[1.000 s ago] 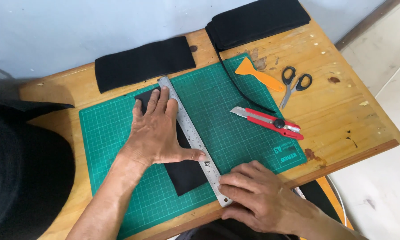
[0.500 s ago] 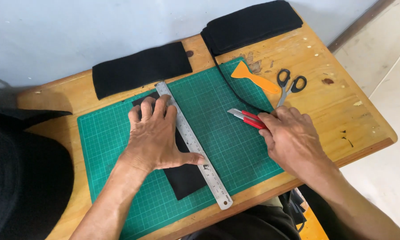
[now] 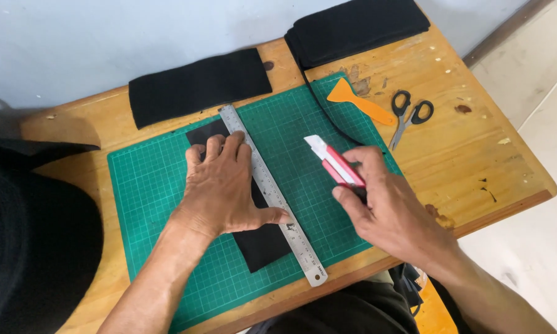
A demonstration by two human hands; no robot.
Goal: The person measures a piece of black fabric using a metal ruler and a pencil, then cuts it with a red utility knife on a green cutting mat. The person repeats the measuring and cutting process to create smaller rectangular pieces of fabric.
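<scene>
Left hand, fingers spread, pins the steel ruler on black fabric; right hand pinches a red utility knife

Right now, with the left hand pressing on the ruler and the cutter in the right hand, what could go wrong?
1. The left hand lies flat over the steel ruler, with its thumb at the ruler's right edge; a blade run along that edge could nick it.
2. The black fabric piece sticks out beyond the palm, so it may shift or bunch there.
3. The right hand holds the red cutter in the air, tip toward the left fingers.
</scene>
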